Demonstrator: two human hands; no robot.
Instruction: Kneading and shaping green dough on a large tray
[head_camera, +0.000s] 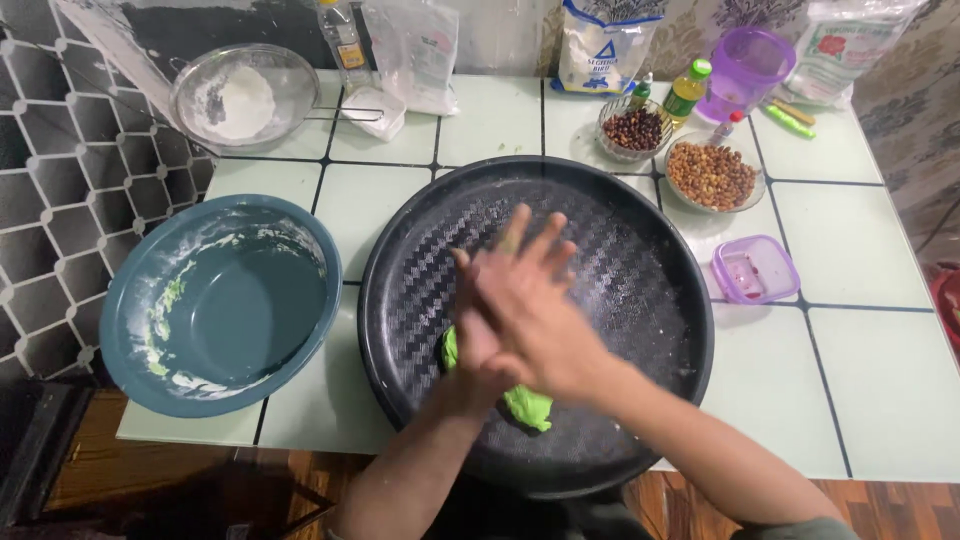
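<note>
Green dough (528, 405) (soft, lumpy) lies under flat, open-gripped left hand (480, 310) and right hand (535, 305).

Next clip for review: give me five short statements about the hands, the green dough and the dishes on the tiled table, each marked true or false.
1. Both hands, the right hand over the left hand, are pressed together above the large round black tray. True.
2. A lump of bright green dough lies in the tray under the wrists. True.
3. The teal round bowl is full of green dough. False: it holds only smears of flour and green residue.
4. The metal sieve at the back holds white flour. True.
5. The small purple lidded box sits inside the tray. False: it rests on the table beside the tray's right rim.
</note>
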